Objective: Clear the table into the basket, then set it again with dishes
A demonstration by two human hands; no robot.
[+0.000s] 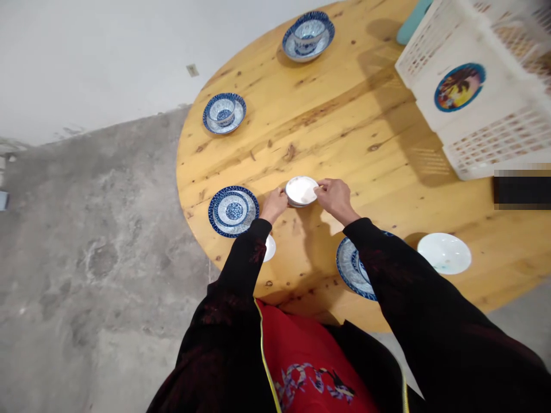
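Note:
Both of my hands hold a small white bowl (301, 190) just above the round wooden table (336, 115). My left hand (274, 204) grips its left rim and my right hand (334, 198) grips its right rim. Left of the bowl lies a blue-patterned plate (233, 210) with nothing on it. A second blue-patterned plate (349, 265) is partly hidden under my right sleeve. A small white dish (270, 248) peeks out from under my left sleeve.
Two blue plates with blue bowls on them (224, 112) (308, 35) stand further along the table edge. A white bowl (444, 253) sits at the near right. A white plastic crate (477, 86) fills the far right. Grey concrete floor (86, 258) lies to the left.

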